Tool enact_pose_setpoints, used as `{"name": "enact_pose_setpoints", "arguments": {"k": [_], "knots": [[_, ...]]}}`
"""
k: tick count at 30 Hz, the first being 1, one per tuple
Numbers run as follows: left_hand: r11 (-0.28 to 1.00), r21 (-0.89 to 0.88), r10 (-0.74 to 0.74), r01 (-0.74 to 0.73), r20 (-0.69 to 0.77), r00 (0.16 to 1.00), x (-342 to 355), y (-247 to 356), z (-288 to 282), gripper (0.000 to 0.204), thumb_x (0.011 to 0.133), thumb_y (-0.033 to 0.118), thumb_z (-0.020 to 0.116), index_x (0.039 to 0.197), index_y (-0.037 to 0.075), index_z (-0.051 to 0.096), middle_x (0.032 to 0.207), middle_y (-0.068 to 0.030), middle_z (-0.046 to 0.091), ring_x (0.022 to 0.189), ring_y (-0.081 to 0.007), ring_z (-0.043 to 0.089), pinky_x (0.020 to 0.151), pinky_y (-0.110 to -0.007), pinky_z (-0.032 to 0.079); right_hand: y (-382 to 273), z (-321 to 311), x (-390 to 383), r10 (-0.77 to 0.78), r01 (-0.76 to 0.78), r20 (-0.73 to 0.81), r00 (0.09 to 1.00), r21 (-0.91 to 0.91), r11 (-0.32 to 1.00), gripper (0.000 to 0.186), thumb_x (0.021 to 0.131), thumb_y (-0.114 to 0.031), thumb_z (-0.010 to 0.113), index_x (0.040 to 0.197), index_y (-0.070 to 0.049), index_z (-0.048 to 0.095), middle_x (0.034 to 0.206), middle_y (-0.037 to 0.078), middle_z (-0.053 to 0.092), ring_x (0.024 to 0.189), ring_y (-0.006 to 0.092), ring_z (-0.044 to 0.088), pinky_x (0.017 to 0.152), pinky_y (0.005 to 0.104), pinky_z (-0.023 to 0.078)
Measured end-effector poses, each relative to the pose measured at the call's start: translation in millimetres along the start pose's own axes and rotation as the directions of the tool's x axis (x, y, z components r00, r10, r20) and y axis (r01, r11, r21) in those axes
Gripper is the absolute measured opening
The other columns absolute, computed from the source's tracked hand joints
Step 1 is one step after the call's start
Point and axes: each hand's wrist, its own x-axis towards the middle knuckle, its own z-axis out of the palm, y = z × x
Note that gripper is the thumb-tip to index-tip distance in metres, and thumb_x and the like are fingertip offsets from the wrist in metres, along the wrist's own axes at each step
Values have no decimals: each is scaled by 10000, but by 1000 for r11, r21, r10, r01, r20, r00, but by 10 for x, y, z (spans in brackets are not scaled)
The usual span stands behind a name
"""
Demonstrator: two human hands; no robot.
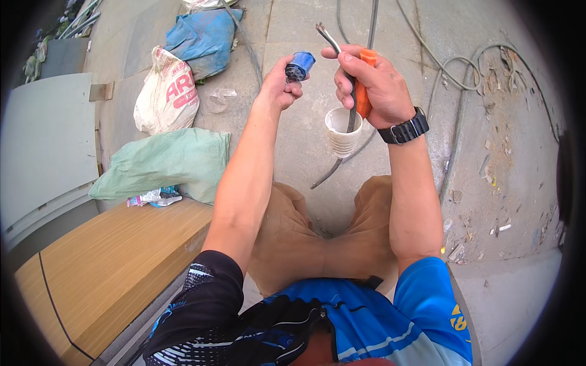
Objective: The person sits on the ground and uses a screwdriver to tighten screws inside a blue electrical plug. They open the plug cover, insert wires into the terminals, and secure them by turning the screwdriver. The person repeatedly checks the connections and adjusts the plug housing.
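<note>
We see the boldest print on the white woven sack [163, 100]: large red capitals run across its front, with a line of smaller red characters above them and a red band carrying small pale lettering below, all slanting with the bag and cut off at its curved right side. On the shirt's blue right sleeve [427, 293], we find yellow characters near the outer edge, partly turned away from us. The black left sleeve [210, 293] bears light blue lettering, tilted and too distorted for us to read fully. Print on the crumpled plastic packet [152, 196] is too small to make out.
</note>
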Motion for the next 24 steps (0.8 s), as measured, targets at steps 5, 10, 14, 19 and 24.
{"name": "enact_pose_setpoints", "arguments": {"k": [5, 10, 14, 19, 24], "knots": [[886, -452, 189, -107, 139, 972, -942, 267, 112, 475, 902, 460, 678, 1085, 28, 603, 960, -152, 658, 437, -81, 339, 393, -207, 318, -74, 102, 84, 99, -97, 28, 995, -72, 993, 330, 1003, -238, 569, 1164, 42, 637, 617, 0, 556, 514, 80, 513, 502, 230, 447], [852, -515, 280, -97, 291, 915, -1085, 328, 61, 519, 951, 557, 562, 973, 41, 609, 894, -131, 642, 444, -78, 338, 434, -227, 331, 13, 341, 33, 151, -140, 74, 986, -134, 981, 347, 1000, -215, 578, 1259, 15, 594, 583, -13, 541, 492, 79, 501, 482, 224, 412], [813, -576, 326, -84, 331, 886, -1132, 371, 85, 521, 978, 559, 527, 986, 44, 607, 888, -128, 635, 459, -82, 363, 478, -239, 374, 50, 376, -2, 147, -135, 64, 987, -161, 978, 271, 996, -190, 569, 1192, -3, 586, 601, -2, 545, 489, 89, 512, 480, 230, 410], [831, -512, 373, -216, 226, 900, -1178, 323, 180, 546, 967, 575, 544, 1033, 37, 606, 894, -119, 631, 477, -89, 379, 619, -314, 470, 114, 474, 13, 103, -103, -7, 995, -106, 989, 181, 968, -180, 613, 1045, -16, 605, 681, 21, 589, 511, 89, 545, 482, 224, 410], [823, -508, 412, -254, 225, 883, -1237, 299, 246, 523, 954, 561, 584, 1027, 44, 611, 875, -98, 618, 492, -93, 383, 683, -349, 496, 154, 463, 10, 79, -81, -24, 997, -110, 991, 183, 954, -180, 635, 1010, -7, 623, 686, 14, 583, 505, 88, 543, 474, 222, 402]]}}
